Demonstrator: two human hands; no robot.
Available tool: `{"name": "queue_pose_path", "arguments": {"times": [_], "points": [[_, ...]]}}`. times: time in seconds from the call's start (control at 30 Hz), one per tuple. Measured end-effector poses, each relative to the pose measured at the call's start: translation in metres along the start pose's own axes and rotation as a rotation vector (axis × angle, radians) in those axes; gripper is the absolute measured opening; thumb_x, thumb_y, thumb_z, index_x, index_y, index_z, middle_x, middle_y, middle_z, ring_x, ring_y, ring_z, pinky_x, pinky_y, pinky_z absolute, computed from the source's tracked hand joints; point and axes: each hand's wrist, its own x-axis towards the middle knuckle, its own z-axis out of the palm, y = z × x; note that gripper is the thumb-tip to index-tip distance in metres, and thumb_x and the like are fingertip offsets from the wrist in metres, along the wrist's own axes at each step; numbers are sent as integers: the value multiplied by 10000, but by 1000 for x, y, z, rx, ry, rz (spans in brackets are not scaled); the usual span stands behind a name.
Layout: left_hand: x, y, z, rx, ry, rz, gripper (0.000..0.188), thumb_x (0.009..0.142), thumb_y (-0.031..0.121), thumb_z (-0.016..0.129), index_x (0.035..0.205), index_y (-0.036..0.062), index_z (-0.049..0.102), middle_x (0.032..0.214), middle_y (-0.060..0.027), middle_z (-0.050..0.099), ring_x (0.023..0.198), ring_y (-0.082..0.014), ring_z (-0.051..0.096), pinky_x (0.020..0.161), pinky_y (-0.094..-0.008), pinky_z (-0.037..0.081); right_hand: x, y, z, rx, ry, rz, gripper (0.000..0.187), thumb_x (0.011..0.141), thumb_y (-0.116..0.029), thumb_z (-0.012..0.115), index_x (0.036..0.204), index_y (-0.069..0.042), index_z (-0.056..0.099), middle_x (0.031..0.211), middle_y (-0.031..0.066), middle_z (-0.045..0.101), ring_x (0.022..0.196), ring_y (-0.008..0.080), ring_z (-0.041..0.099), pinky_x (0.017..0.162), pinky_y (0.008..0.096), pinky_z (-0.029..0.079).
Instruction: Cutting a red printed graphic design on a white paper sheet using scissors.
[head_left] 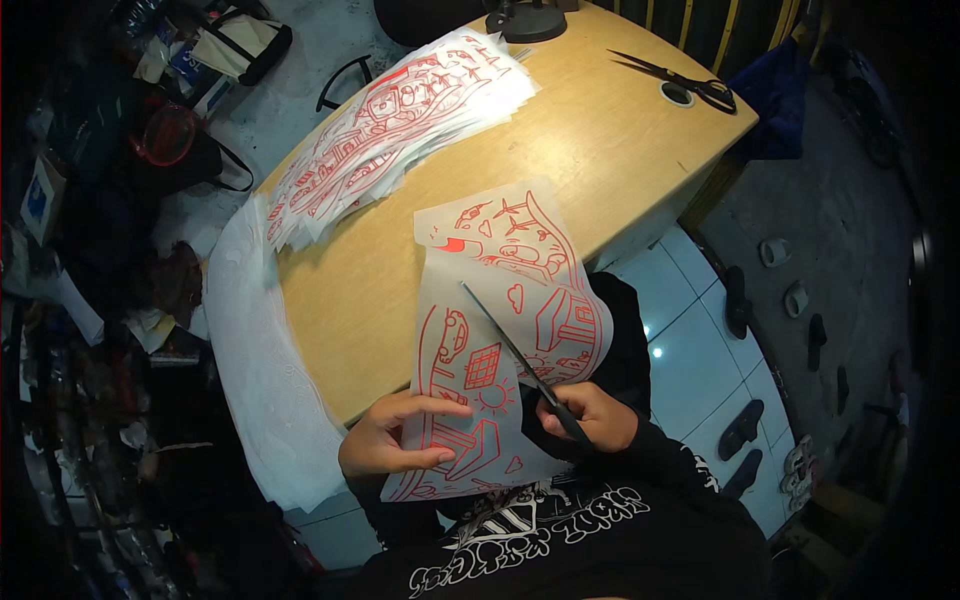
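Sheet (533,282) bears red drawings (482,367); the black top (650,555), white lettering (603,507).

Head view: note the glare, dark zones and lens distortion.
Head view: glare bleaches the paper stack at right and glints on the floor tiles; head view: the nearer sheet sits dimmer, its red lines legible; head view: corners fade to black, and the table looks bowed, probably from the fisheye.

black base (526,22): cropped above | held scissors (510,345): grip partly covered by right hand (606,420) | dark clutter (100,440): indistinct
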Motion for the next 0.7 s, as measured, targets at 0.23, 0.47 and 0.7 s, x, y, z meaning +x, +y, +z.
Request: {"name": "queue_pose_path", "arguments": {"times": [0.23, 0.47, 0.7], "points": [[-3, -1, -3, -8, 10, 10, 447, 728, -2, 726, 1150, -4, 581, 1141, -141, 566, 1070, -206, 545, 911, -310, 427, 6, -3, 3, 16, -14, 16, 291, 904, -288, 573, 777, -33, 516, 624, -72, 379, 574, 26, 332, 502, 215, 274], [-13, -3, -11, 6, 43, -38, 443, 732, 1, 722, 1151, -1, 580, 1164, -136, 558, 1088, -197, 535, 927, -309, 414, 19, -4, 8, 51, -63, 0, 281, 918, -288, 555, 827, -22, 546, 638, -76, 396, 579, 18, 336, 503, 209, 273], [-31, -4, -17, -37, 74, -67, 457, 754, 11, 706, 1185, 6, 553, 1186, -132, 549, 1120, -187, 510, 946, -304, 401, 37, -2, 19, 67, -127, 8, 274, 922, -287, 550, 855, -22, 556, 629, -86, 406, 566, 11, 336, 498, 203, 267]]}}
